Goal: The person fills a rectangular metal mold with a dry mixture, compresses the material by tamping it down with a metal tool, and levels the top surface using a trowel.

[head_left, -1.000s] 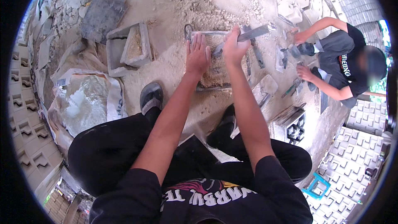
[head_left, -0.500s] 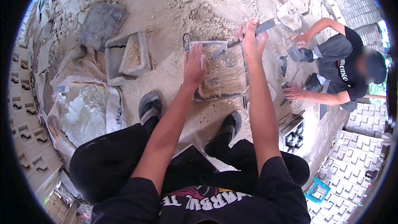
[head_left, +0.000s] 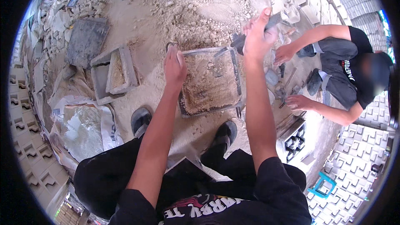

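Note:
On the ground before me stands a square, dark-rimmed mould with brown, crumbly sand mix inside it. My left hand is at its far left corner, fingers along the outside and thumb nearer the inner side, closed on the rim. Beside those fingertips a small metal loop sticks out. Over the far right corner my right hand is wrapped round a flat grey trowel-like tool, thumb pointing up. The tool's tip hangs above the mould's far edge; part of it is hidden by the hand.
Left are a grey concrete box mould, a dark slab and an open sack of white powder. A co-worker squats at right with both hands low, near a patterned block. Loose sand and rubble lie beyond.
My left hand has shifted from lying flat over the rim to the corner's outer side. My right hand has risen and tilted the tool, drawing it back from the sand. The whole view has shifted.

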A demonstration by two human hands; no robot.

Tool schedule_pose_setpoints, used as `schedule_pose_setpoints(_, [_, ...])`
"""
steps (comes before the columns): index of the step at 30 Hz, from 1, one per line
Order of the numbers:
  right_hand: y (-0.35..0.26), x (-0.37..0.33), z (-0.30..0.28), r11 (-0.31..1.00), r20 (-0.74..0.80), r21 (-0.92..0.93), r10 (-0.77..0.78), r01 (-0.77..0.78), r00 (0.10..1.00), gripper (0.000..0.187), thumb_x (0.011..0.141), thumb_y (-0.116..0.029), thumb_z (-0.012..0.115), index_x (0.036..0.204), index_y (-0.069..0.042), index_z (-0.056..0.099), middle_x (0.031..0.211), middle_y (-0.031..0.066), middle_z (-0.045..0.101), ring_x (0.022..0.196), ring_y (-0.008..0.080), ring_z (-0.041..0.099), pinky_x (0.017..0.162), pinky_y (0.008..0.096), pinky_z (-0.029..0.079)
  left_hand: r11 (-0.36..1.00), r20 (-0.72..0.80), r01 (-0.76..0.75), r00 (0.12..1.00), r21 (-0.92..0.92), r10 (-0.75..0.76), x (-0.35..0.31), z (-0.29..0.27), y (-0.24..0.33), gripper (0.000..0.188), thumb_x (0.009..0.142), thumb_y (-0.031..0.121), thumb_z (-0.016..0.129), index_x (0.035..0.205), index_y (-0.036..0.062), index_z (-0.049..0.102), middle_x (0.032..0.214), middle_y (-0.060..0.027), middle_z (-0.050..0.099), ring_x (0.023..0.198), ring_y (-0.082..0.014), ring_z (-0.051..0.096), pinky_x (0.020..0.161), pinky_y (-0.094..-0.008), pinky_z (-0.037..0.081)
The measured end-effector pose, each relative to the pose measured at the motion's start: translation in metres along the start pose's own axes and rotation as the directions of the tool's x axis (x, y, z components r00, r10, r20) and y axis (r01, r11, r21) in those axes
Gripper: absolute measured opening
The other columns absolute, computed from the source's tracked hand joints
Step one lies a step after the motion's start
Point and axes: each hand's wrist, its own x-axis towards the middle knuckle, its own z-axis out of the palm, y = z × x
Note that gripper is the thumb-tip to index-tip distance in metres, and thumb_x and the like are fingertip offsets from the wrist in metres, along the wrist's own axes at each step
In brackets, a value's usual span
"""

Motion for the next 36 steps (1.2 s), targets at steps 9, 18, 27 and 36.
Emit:
schedule_pose_setpoints(9, [0.007, -0.008, -0.004, 0.997, 0.161, 0.004, 0.073, -0.075, 0.984, 0.049, 0.096, -0.037, 0.055, 0.056, -0.010, 0.047, 0.046, -0.0021, 0.043, 0.038, 0.0070, 0.043, 0.036, 0.0242, 0.032, 0.997, 0.031, 0.062, 0.998, -0.050, -0.060, 0.002, -0.008, 0.010, 0.042, 0.098, 0.023, 0.036, 0.123, -0.0066, 0.052, 0.126, -0.0272, 0.053, 0.123, -0.0408, 0.046, 0.106, -0.0441, 0.034])
schedule_pose_setpoints(18, [0.004, -0.033, 0.021, 0.993, 0.044, 0.070, 0.089, -0.092, 0.995, 0.043, 0.095, -0.022, 0.058, 0.056, -0.013, 0.042, 0.048, -0.0038, 0.039, 0.038, 0.0063, 0.037, 0.036, 0.0235, 0.026, 0.996, -0.008, 0.050, 0.999, -0.067, -0.051, 0.000, -0.006, 0.004, 0.046, 0.100, 0.026, 0.030, 0.125, -0.0065, 0.051, 0.127, -0.0275, 0.053, 0.123, -0.0402, 0.047, 0.106, -0.0421, 0.034])
schedule_pose_setpoints(27, [0.002, -0.057, 0.034, 0.984, 0.065, 0.175, -0.030, 0.018, 0.997, 0.044, 0.096, -0.014, 0.055, 0.054, -0.009, 0.043, 0.046, -0.0064, 0.039, 0.038, 0.0043, 0.036, 0.036, 0.0252, 0.023, 0.906, -0.040, 0.100, 0.991, -0.410, -0.127, -0.005, -0.012, -0.003, 0.049, 0.098, 0.024, 0.028, 0.131, -0.0085, 0.046, 0.123, -0.0276, 0.055, 0.120, -0.0351, 0.052, 0.103, -0.0364, 0.036])
schedule_pose_setpoints(36, [0.008, -0.069, 0.062, 0.995, 0.069, 0.101, 0.003, -0.010, 0.998, 0.042, 0.095, -0.020, 0.056, 0.057, -0.011, 0.041, 0.048, -0.0047, 0.040, 0.039, 0.0054, 0.037, 0.036, 0.0246, 0.026, 0.902, 0.043, 0.182, 0.983, -0.391, -0.180, -0.008, -0.018, 0.008, 0.048, 0.098, 0.024, 0.029, 0.128, -0.0092, 0.048, 0.119, -0.0272, 0.058, 0.113, -0.0359, 0.055, 0.099, -0.0379, 0.039])
